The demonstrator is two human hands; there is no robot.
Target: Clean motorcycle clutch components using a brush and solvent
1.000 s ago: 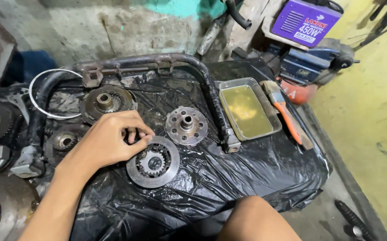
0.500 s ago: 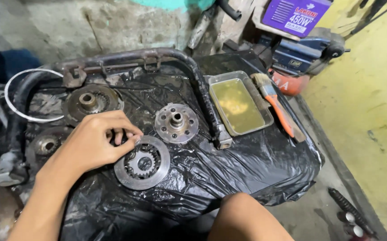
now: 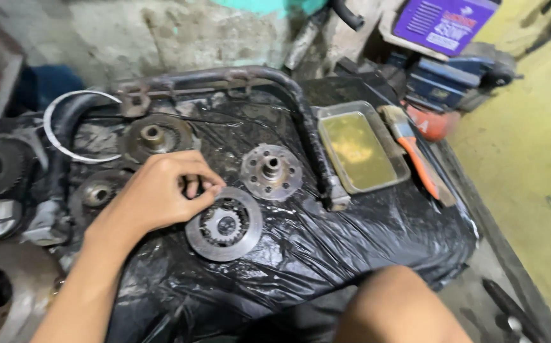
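My left hand (image 3: 158,194) reaches in from the lower left over black plastic sheeting (image 3: 326,248). Its fingers are curled and pinched on a small dark part (image 3: 194,188) at the upper left rim of a round metal disc (image 3: 224,224) with a toothed centre. A flanged hub with bolt holes (image 3: 271,170) lies just beyond the disc to the right. My right hand is out of view; only my knee (image 3: 396,308) shows at the bottom.
Greasy gears and hubs (image 3: 153,136) lie at the left, with a thin metal ring (image 3: 75,124) behind them. A bent steel bar (image 3: 301,121) crosses the sheeting. At the right sit a tray of yellow liquid (image 3: 358,149) and an orange-handled brush (image 3: 415,159).
My left hand stays at the disc's upper left rim, its fingers still working the small part. Only the view has shifted slightly.
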